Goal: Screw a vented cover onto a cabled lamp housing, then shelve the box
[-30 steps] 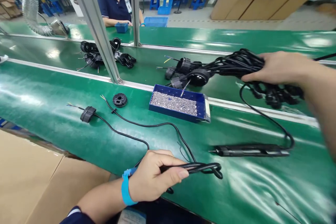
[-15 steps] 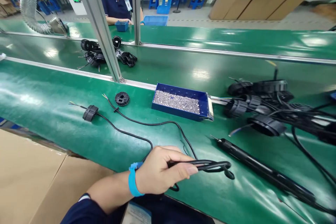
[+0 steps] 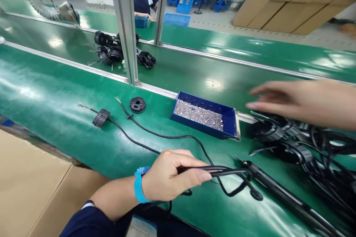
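My left hand point(image 3: 169, 174), with a blue wristband, is closed on a black cable point(image 3: 222, 172) low on the green bench. The cable runs left to a small black housing point(image 3: 101, 117) with bare wire ends. My right hand point(image 3: 292, 100) hovers flat, fingers stretched out, blurred by motion, just above a bundle of black cables and round black parts point(image 3: 289, 144) at the right. A black pen-shaped screwdriver point(image 3: 280, 194) lies in front of the bundle. A blue tray of small silver screws point(image 3: 230, 116) sits between both hands.
A round black cap point(image 3: 137, 104) lies left of the tray. More black cable assemblies point(image 3: 111, 50) sit on the belt behind a metal post point(image 3: 126, 26). A person in dark blue stands across the line. Cardboard boxes point(image 3: 33, 189) stand below the bench.
My right hand set the cable bundle down at the right and has come back into view, open, above it. The screwdriver shifted. My left hand keeps its hold on the cable.
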The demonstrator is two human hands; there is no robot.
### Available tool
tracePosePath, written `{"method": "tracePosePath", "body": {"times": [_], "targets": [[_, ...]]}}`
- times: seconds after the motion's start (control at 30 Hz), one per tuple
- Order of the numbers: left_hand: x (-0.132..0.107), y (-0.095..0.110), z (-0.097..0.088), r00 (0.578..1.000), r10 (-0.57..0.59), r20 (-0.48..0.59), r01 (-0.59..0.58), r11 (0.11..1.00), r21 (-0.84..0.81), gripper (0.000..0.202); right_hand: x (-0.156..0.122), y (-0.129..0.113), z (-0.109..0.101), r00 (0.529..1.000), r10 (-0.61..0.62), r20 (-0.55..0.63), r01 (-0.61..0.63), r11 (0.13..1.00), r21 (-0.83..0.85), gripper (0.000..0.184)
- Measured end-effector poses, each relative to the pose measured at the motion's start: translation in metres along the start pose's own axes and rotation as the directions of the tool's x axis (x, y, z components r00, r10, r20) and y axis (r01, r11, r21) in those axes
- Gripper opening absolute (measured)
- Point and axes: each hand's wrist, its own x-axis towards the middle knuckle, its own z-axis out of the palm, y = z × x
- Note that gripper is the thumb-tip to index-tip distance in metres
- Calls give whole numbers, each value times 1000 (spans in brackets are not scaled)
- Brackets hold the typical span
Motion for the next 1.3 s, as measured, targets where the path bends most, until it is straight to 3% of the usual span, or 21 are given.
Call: {"method": "tracePosePath", "body": {"times": [0.1, 0.23, 0.33, 0.47, 0.57, 0.63, 0.73, 0.8, 0.87, 0.97, 1.07, 1.13, 1.3], "targets": [[1, -2, -12, 999, -14, -41, 14, 1000, -2, 33, 77, -73, -9, 970, -226, 93, 236, 966, -109, 54], [3, -5, -23, 989, -102, -107, 95, 993, -70, 38, 179, -168, 12, 957, -287, 49, 291, 951, -108, 92], [6, -9, -27, 987, -52, -153, 43, 997, -61, 33, 232, -214, 42, 946, -323, 6, 323, 946, 0, 116], [11, -11, -31, 974, 15, -224, -14, 1000, 8, 30, 276, -250, 83, 948, -319, -16, 317, 937, 149, 127], [14, -10, -34, 964, 37, -262, -33, 999, 18, 31, 296, -265, 113, 957, -290, 5, 283, 936, 209, 131], [15, -10, -34, 960, 46, -277, -40, 999, 26, 32, 301, -270, 128, 973, -223, -64, 232, 945, 230, 127], [15, -11, -32, 948, 54, -313, -38, 998, 58, 35, 298, -271, 140, 971, -134, -197, 184, 947, 263, 90], [15, -12, -31, 946, 61, -317, -37, 996, 79, 36, 293, -271, 142, 961, -135, -242, 202, 940, 276, 55], [15, -12, -30, 949, 58, -310, -31, 995, 93, 35, 288, -270, 142, 945, -158, -288, 241, 929, 282, 37], [15, -11, -30, 949, 30, -314, 1, 995, 100, 35, 287, -270, 143, 955, -169, -244, 247, 907, 340, 48], [16, -11, -31, 945, 6, -327, 26, 995, 93, 37, 293, -269, 142, 972, -143, -185, 213, 867, 450, 89], [15, -13, -31, 940, -9, -341, 38, 996, 77, 35, 298, -269, 139, 976, -135, -171, 200, 867, 456, 104], [13, -16, -31, 932, -30, -360, 50, 998, 48, 32, 305, -271, 137, 987, -125, -103, 155, 912, 379, 97]]}}
